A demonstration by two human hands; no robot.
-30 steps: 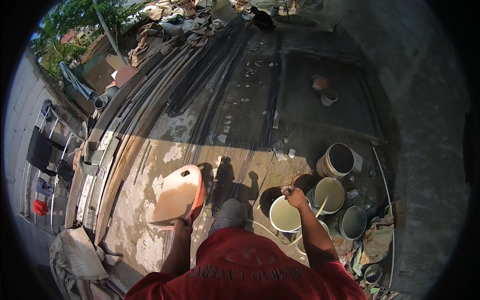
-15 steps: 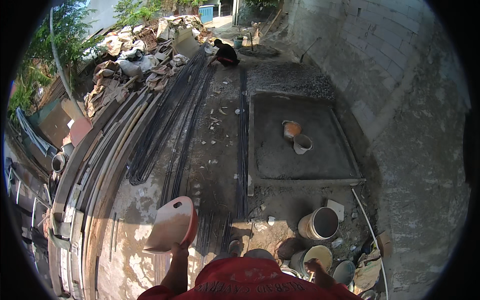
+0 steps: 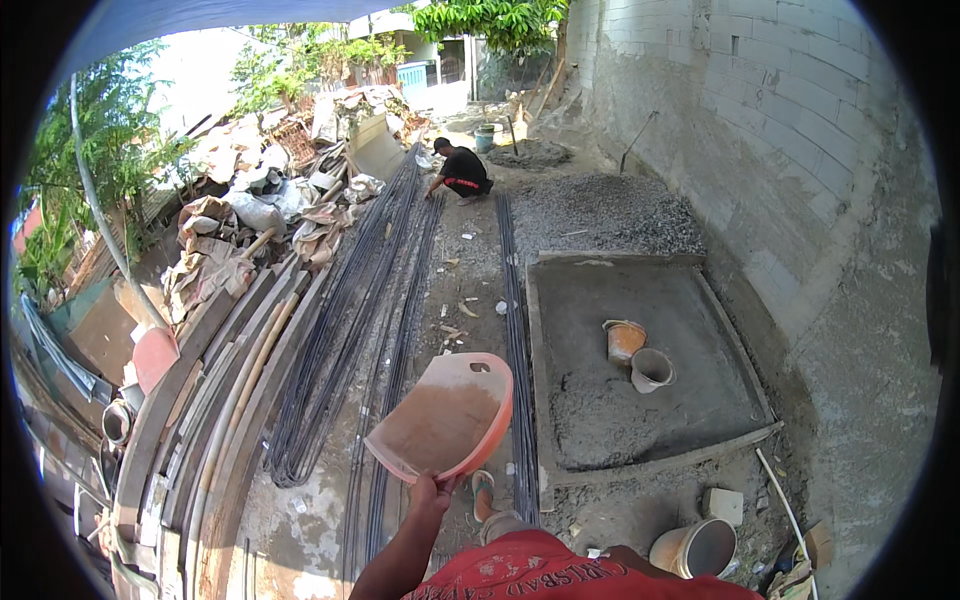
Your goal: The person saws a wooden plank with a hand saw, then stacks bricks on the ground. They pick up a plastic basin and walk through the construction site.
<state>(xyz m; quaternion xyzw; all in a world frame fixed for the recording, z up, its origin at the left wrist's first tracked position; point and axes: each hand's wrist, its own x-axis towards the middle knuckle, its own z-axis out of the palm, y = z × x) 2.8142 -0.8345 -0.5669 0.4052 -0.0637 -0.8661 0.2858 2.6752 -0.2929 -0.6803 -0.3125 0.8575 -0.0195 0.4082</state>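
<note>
Above rebar, left hand (image 3: 432, 492) gripping orange scoop pan (image 3: 442, 417), dusty inside

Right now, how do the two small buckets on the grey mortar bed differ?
The orange bucket is orange with a grey-smeared rim; the grey bucket is dull grey all over. The orange bucket sits farther off, the grey bucket nearer and to its right, apparently touching it. Both stand on the mortar bed, mouths open.

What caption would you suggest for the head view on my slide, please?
Left hand holds an orange scoop pan over steel bars, beside a mortar tray.
</note>
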